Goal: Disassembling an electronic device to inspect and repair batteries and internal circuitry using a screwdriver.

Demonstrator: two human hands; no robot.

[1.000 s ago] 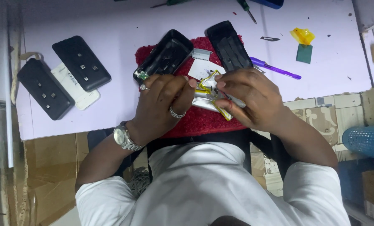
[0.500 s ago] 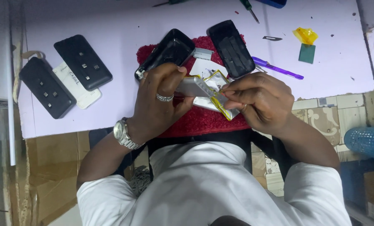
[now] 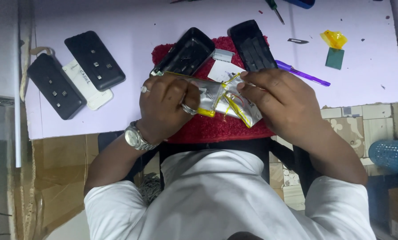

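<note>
your desk (image 3: 163,13) runs pale lilac above your fingers, and on it, right under both hands, lies the red towel (image 3: 216,129). beyond your left fingertips sits an open black shell half (image 3: 186,52); beyond your right fingertips lies the other black shell half (image 3: 252,44), ribbed side up, with a white card (image 3: 222,71) between them. far out past your left knuckles lie two black power banks (image 3: 94,60) (image 3: 55,86) over a white one (image 3: 88,89). off past your right knuckles are a purple pen (image 3: 303,74), a green block (image 3: 335,58) with a crumpled yellow scrap (image 3: 333,38) just above it, and a screwdriver (image 3: 275,10) near the desk's top edge.

your left hand (image 3: 163,109) curls its fingers down over the left end of the silver battery pack (image 3: 223,100), thumb and ringed finger pinching that end. your right hand (image 3: 281,104) lies over the right end, fingers pressed close together; whether the thumb underneath grips it, i cannot tell. the pack sits between your two sets of fingertips, just above the towel, bound by yellow tape (image 3: 234,106), with thin wires looping in the middle.

judge it as light but delicate: the foil pouches look soft and would dent or puncture under a nail or tool, and they are likely slick. you would do best to hold it by the flat faces and taped edges, pads spread, keeping clear of the wires and their solder points
</note>
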